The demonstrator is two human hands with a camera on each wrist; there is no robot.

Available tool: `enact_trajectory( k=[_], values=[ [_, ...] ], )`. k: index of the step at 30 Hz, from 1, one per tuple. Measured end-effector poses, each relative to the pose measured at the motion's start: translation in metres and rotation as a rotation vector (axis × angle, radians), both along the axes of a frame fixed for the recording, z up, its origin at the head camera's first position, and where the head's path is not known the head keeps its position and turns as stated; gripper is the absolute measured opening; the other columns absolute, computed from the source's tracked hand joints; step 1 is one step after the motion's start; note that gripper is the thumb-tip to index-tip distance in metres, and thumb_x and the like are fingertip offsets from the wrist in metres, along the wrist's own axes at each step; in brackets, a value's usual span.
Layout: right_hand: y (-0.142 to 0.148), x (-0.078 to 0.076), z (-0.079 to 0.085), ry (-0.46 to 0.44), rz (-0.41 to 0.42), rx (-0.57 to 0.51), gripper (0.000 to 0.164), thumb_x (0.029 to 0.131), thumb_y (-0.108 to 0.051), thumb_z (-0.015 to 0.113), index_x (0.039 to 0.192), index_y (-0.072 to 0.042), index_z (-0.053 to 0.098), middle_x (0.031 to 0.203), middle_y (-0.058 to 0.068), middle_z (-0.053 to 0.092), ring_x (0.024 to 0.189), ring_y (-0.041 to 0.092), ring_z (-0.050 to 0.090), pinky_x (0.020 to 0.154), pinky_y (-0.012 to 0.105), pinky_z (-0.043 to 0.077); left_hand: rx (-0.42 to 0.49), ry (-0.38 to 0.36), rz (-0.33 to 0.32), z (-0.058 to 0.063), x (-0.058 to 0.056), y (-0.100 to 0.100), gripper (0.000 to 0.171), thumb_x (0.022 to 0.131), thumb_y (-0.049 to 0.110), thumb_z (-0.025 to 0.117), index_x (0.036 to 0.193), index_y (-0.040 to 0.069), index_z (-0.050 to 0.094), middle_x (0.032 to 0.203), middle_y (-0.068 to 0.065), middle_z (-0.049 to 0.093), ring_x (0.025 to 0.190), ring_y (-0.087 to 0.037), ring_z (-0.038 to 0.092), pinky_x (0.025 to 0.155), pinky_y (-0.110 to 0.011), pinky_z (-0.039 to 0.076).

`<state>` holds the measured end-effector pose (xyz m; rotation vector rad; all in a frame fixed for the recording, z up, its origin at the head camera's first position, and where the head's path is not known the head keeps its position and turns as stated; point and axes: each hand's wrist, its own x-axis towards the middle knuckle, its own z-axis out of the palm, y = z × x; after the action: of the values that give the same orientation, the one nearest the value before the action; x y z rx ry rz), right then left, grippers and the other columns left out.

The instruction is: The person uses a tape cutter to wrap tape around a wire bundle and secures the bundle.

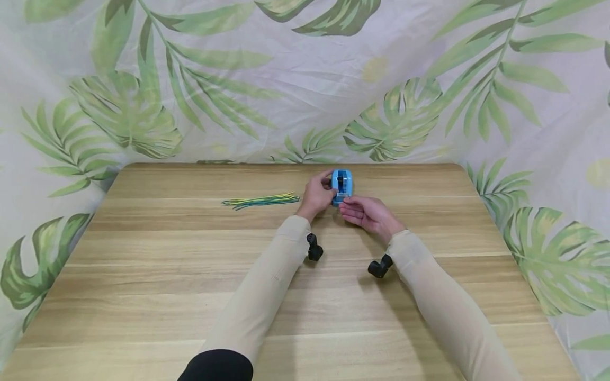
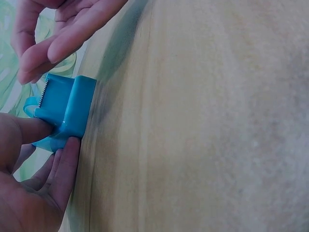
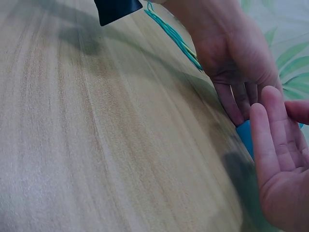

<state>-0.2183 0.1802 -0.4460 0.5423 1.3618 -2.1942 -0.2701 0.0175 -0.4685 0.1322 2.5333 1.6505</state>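
A small blue tape dispenser (image 1: 342,186) with a dark core stands near the far edge of the table. My left hand (image 1: 318,196) grips its left side, thumb and fingers on the blue body (image 2: 63,108). The toothed cutter edge (image 2: 44,93) faces my right hand (image 1: 364,214). That hand is just in front of the cutter, its thumb and forefinger tips close together. Its other fingers (image 3: 265,135) are gently bent. Whether a strip of clear tape lies between the right fingertips cannot be made out.
To the left of my left hand lies a loose bundle of thin yellow and green cords (image 1: 261,200). The wooden table (image 1: 167,275) ends against a leaf-patterned cloth (image 1: 305,79) at the back and sides. A black camera (image 1: 379,266) sits at my right wrist.
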Motion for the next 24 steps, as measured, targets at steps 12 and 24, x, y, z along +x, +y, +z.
enact_trajectory(
  k=[12,24],
  values=[
    [-0.0005,0.0014,-0.0007,0.012,0.007,0.009,0.013,0.102,-0.007,0.058,0.105,0.002,0.066,0.081,0.011,0.074,0.082,0.019,0.074,0.100,0.042,0.049,-0.003,-0.008,0.005,0.0020,0.0013,0.0005,0.057,0.094,0.000,0.068,0.147,0.012,0.052,0.130,-0.017,0.060,0.113,-0.026,0.060,0.093,-0.034,0.052],
    [-0.0003,0.0052,-0.0021,0.012,-0.002,0.004,0.011,0.102,-0.008,0.058,0.102,-0.001,0.067,0.083,0.010,0.075,0.083,0.019,0.073,0.104,0.043,0.046,0.007,-0.008,0.003,0.0019,0.0021,-0.0002,0.058,0.094,-0.001,0.067,0.148,0.011,0.050,0.131,-0.019,0.058,0.114,-0.027,0.060,0.092,-0.034,0.053]
  ],
)
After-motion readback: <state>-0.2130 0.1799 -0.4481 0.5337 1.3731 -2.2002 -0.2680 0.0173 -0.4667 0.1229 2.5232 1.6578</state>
